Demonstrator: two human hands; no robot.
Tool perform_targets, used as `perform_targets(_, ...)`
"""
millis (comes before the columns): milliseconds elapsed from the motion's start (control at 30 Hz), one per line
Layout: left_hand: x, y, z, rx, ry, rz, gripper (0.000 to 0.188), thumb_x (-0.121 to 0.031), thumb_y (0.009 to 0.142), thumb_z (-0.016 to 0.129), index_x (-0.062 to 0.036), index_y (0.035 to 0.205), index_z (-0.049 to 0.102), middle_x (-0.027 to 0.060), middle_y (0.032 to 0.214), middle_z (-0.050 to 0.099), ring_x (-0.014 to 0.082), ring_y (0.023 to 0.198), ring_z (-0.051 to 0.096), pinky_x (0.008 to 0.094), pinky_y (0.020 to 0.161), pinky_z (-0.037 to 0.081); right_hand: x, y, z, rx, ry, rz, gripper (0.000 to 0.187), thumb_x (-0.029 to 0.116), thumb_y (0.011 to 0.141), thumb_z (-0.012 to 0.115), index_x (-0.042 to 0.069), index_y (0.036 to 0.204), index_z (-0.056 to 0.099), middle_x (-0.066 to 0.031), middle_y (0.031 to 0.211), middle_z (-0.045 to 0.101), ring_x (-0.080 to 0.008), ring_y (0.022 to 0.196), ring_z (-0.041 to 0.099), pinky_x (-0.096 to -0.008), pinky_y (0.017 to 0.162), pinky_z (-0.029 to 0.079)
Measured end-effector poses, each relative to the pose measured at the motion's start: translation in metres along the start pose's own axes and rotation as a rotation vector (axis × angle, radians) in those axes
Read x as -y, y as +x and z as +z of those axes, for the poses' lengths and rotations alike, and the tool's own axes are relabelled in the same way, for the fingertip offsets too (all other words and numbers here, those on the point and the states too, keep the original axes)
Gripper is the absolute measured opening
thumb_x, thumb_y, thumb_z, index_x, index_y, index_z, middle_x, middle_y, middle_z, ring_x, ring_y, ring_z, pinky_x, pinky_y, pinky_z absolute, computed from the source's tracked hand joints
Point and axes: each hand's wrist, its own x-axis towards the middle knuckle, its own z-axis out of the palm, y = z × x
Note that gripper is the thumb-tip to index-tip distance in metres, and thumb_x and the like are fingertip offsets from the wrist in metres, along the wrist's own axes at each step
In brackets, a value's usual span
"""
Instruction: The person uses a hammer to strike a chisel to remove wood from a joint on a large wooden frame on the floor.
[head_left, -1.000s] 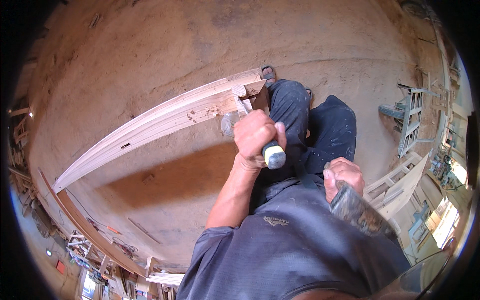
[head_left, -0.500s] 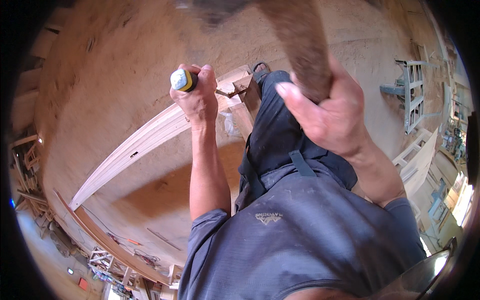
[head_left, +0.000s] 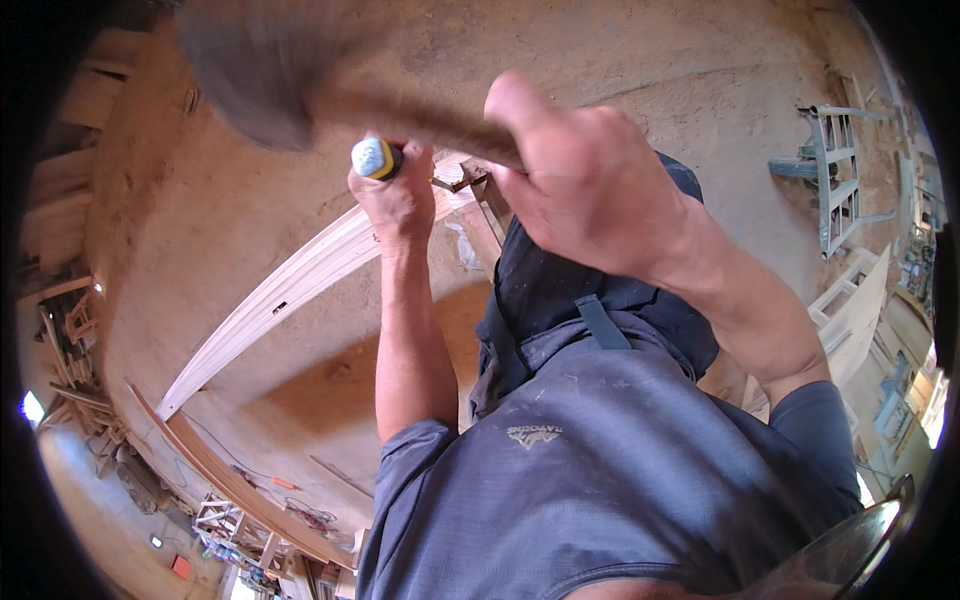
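My left hand (head_left: 400, 205) is wrapped round the handle of a chisel (head_left: 374, 159), which is yellow and black with a pale end cap facing up. The chisel's blade is hidden below the fist. Beneath and beside that hand lies a long pale timber (head_left: 290, 280) with a small dark slot along it. In my right hand (head_left: 605, 190) is the wooden handle of an axe (head_left: 425, 122). Its big dark head, smeared by motion, hangs in the air left of and above the chisel's cap, apart from it.
Crossing pieces of wood (head_left: 470, 185) meet the timber near my leg. The timber's far end reaches a brown board (head_left: 225, 470) at lower left. A metal frame (head_left: 840, 180) stands at right, with pale panels (head_left: 855, 300) below it. Clear plastic (head_left: 465, 245) lies by the timber.
My right hand has moved left and turned, swinging the axe from upright to nearly level, its head now over to the left. My left hand keeps hold of the chisel in nearly the same place.
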Motion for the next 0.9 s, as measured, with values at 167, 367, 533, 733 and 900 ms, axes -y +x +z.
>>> perform_targets(167, 0.007, 0.000, -0.006, 0.070, 0.118, -0.051, 0.009, -0.006, 0.084, 0.075, -0.0020, 0.087, 0.067, -0.0004, 0.079, 0.067, 0.0087, 0.073, 0.061, 0.0264, 0.065, 0.050, -0.019, -0.008, 0.007, 0.134, -0.074, 0.002, 0.027, 0.004, 0.083, 0.068, 0.003, 0.103, 0.050, -0.0211, 0.068, 0.064, -0.0428, 0.069, 0.067, -0.0490, 0.064, 0.054)
perform_targets(367, 0.001, 0.000, -0.005, 0.145, 0.184, -0.091, 0.025, -0.018, 0.085, 0.084, -0.0046, 0.078, 0.065, -0.0030, 0.071, 0.060, 0.0094, 0.070, 0.056, 0.0269, 0.064, 0.048, 0.007, -0.015, -0.011, -0.163, 0.273, 0.019, 0.029, 0.005, 0.084, 0.070, 0.003, 0.106, 0.051, -0.0208, 0.071, 0.064, -0.0427, 0.070, 0.067, -0.0489, 0.063, 0.052)
perform_targets(533, 0.002, 0.003, -0.006, 0.213, 0.206, -0.067, 0.023, -0.016, 0.086, 0.084, -0.0052, 0.078, 0.065, -0.0007, 0.071, 0.063, 0.0105, 0.069, 0.057, 0.0277, 0.064, 0.049, -0.023, -0.017, 0.008, 0.179, -0.134, 0.054, 0.028, 0.005, 0.086, 0.071, 0.002, 0.106, 0.052, -0.0197, 0.070, 0.063, -0.0417, 0.069, 0.067, -0.0471, 0.061, 0.052)
perform_targets(733, -0.003, 0.003, -0.009, 0.265, 0.292, -0.062, 0.035, -0.027, 0.082, 0.089, -0.0038, 0.077, 0.063, -0.0025, 0.068, 0.057, 0.0081, 0.067, 0.053, 0.0270, 0.060, 0.048, 0.020, -0.014, -0.022, -0.215, 0.219, -0.022, 0.031, 0.005, 0.084, 0.068, 0.001, 0.110, 0.050, -0.0229, 0.072, 0.066, -0.0428, 0.073, 0.069, -0.0480, 0.064, 0.055)
perform_targets(900, 0.008, 0.005, -0.012, 0.297, 0.168, -0.057, 0.019, -0.017, 0.088, 0.081, -0.0030, 0.093, 0.069, 0.0011, 0.084, 0.070, 0.0123, 0.077, 0.063, 0.0285, 0.071, 0.051, -0.019, -0.020, 0.012, 0.228, -0.248, 0.102, 0.029, 0.007, 0.085, 0.070, 0.003, 0.106, 0.051, -0.0207, 0.070, 0.066, -0.0419, 0.073, 0.069, -0.0473, 0.064, 0.055)
